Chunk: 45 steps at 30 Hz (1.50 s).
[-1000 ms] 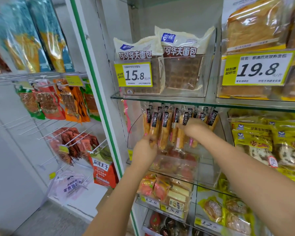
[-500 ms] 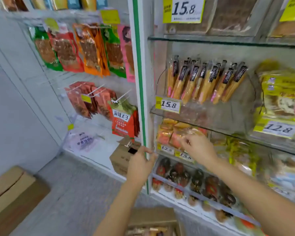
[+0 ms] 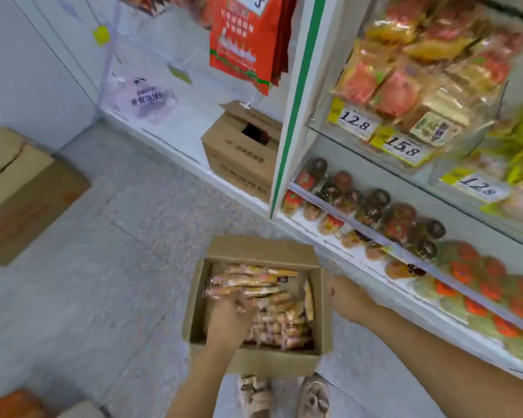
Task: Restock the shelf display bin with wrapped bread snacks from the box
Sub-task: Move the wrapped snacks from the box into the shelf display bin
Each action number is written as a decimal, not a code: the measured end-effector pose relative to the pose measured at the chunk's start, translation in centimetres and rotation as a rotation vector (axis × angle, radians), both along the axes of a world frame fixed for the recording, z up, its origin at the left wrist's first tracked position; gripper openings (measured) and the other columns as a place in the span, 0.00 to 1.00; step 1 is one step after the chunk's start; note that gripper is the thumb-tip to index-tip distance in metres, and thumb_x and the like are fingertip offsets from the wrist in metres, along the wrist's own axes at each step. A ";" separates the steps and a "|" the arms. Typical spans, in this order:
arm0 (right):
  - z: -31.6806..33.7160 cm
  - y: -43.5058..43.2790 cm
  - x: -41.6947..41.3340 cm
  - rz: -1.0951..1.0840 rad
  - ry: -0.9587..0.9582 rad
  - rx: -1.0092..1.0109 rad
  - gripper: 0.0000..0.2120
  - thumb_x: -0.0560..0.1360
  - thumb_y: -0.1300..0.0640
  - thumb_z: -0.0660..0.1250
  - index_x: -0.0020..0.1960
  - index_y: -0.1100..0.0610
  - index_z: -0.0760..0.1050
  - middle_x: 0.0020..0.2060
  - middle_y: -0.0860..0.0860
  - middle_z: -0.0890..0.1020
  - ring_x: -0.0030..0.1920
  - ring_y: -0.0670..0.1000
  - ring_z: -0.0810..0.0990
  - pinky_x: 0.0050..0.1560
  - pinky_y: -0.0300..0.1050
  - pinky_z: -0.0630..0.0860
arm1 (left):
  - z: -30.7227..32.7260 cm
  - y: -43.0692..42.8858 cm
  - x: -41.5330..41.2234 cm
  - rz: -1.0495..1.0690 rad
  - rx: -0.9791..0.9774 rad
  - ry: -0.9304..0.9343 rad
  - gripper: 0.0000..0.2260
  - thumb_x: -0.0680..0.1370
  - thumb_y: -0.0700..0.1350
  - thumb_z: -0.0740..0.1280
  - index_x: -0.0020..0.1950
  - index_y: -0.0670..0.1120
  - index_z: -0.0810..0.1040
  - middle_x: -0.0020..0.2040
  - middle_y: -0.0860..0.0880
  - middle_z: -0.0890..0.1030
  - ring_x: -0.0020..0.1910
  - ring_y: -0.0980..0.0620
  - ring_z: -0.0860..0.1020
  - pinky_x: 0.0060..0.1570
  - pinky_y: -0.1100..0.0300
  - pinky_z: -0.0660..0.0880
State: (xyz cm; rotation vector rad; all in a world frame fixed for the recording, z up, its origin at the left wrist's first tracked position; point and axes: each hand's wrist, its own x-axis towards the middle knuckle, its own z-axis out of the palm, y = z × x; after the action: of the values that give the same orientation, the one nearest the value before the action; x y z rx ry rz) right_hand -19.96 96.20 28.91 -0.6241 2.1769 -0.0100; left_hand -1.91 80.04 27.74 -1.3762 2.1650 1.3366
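Pretty clearly a small shop, snack aisle by the look of it. Yellow-and-white price tags (image 3: 355,123) reading 12.8 and 15.8 are stuck along the front of the glass shelves (image 3: 329,137), which are piled with wrapped snacks (image 3: 420,70). The bottom shelf has a long row of little round packs (image 3: 375,212). Left of the green-striped upright (image 3: 296,101), red packets (image 3: 239,40) hang in a bunch. Stock cartons sit around too: one cardboard box (image 3: 239,158) is at the rack's foot and another carton (image 3: 21,191) is on the speckled floor (image 3: 103,267). An open box (image 3: 254,360) of wrapped bread sticks (image 3: 254,285) sits right in front of the shelving.
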 end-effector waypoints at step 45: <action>-43.7 4.9 -3.3 -0.746 -0.630 -0.208 0.14 0.63 0.66 0.62 0.48 0.64 0.77 0.41 0.58 0.79 0.42 0.55 0.78 0.44 0.50 0.72 | -46.3 4.4 -8.8 -0.354 0.096 -0.566 0.18 0.78 0.47 0.62 0.66 0.42 0.72 0.58 0.43 0.78 0.56 0.45 0.77 0.52 0.56 0.74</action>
State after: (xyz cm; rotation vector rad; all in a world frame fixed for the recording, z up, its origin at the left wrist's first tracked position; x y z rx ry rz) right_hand -23.26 101.12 -14.81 0.1180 1.6736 -0.7330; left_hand -10.74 84.42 -18.57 -1.0951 1.8176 0.7880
